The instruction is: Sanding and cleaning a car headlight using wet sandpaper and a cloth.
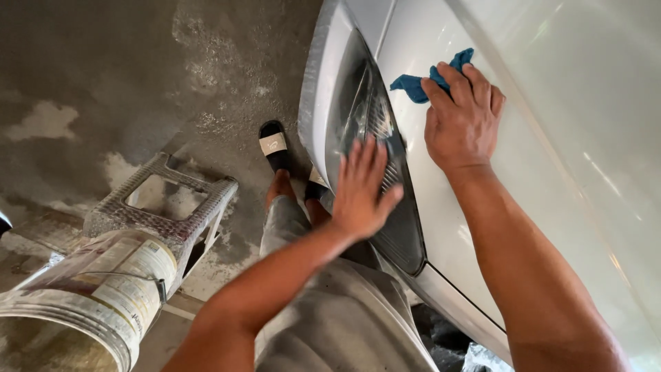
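Currently left hand [361,189] lies open, flat on headlight [365,138]; right hand [461,117] presses blue cloth [416,84] on white fender [441,207]. Wiping apparently underway, extent unclear.

A car body panel [551,138] fills the right side, with its headlight [372,158] set into the left edge. The left hand [361,189] lies flat on the headlight. The right hand [461,114] rests on the panel to the right of the headlight, pressing on a cloth [416,84] that sticks out beyond the fingers. Below the headlight, a sandalled foot [274,148] stands on the floor [103,69]. To the left stands a stool [165,207], and a bucket [89,303] sits nearest the camera, just beside it.
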